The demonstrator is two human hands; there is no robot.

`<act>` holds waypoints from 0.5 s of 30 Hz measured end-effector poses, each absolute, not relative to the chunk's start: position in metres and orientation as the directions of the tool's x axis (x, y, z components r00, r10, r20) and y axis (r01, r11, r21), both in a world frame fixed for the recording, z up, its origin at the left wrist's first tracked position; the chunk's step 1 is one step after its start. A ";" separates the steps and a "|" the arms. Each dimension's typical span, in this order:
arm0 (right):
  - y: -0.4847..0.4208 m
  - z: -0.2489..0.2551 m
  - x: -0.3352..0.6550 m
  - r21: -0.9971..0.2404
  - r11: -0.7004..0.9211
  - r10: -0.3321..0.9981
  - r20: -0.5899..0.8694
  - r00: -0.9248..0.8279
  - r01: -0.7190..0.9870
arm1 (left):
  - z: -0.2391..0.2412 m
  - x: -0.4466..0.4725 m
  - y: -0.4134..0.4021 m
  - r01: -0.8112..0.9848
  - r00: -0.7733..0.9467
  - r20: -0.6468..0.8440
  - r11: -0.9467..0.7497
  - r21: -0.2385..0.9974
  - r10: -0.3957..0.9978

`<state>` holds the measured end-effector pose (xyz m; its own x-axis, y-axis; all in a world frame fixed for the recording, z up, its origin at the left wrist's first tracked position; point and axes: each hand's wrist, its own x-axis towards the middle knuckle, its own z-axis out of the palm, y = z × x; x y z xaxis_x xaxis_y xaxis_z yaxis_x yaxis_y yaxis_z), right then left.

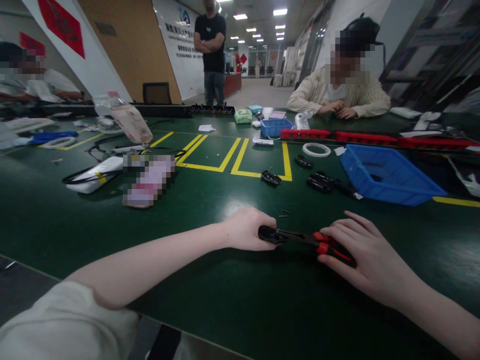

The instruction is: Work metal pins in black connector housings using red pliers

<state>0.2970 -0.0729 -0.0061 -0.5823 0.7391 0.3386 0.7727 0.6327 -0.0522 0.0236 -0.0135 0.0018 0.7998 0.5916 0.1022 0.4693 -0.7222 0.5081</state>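
My left hand (252, 229) is closed round a small black plastic part (270, 235) just above the green table. Red-and-black pliers (334, 248) are in my right hand (365, 257), the fingers curled over the handles. The pliers' jaws point left and meet the black part; whether they grip a pin there is too small to tell. Two thin metal pins (284, 214) lie on the table just beyond my left hand. Farther off are more black parts, one a single piece (270, 177) by the yellow tape and a cluster (320, 182) to its right.
A blue bin (390, 175) stands at right, beside a white tape roll (317, 149). Red strips (337, 136) lie behind it. On the left are a phone (150, 182), a white device (95, 174) with black cables and a tilted bottle (131, 120). One person sits opposite; another stands behind.
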 end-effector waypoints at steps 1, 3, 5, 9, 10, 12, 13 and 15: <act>-0.074 -0.006 0.296 -0.077 0.624 0.750 0.338 -0.569 0.777 | 0.002 0.023 -0.014 0.457 0.801 0.118 -0.728 0.510 0.586; -0.075 -0.005 0.293 -0.121 0.604 0.769 0.346 -0.537 0.788 | 0.001 0.023 -0.014 0.436 0.809 0.139 -0.741 0.511 0.571; -0.076 -0.004 0.292 -0.145 0.595 0.780 0.341 -0.525 0.791 | 0.001 0.023 -0.014 0.424 0.819 0.148 -0.758 0.496 0.555; -0.076 -0.003 0.292 -0.115 0.605 0.776 0.304 -0.552 0.788 | 0.000 0.023 -0.012 0.423 0.830 0.135 -0.768 0.481 0.542; -0.075 -0.003 0.293 -0.097 0.610 0.771 0.302 -0.560 0.787 | -0.001 0.023 -0.012 0.424 0.831 0.128 -0.766 0.483 0.541; -0.074 -0.003 0.294 -0.054 0.617 0.758 0.308 -0.575 0.785 | -0.001 0.024 -0.011 0.435 0.831 0.114 -0.764 0.477 0.544; -0.074 -0.003 0.295 -0.028 0.625 0.747 0.313 -0.587 0.780 | -0.001 0.024 -0.011 0.446 0.828 0.108 -0.764 0.466 0.550; -0.074 -0.002 0.295 0.037 0.640 0.716 0.336 -0.612 0.768 | -0.001 0.025 -0.011 0.470 0.822 0.094 -0.763 0.445 0.561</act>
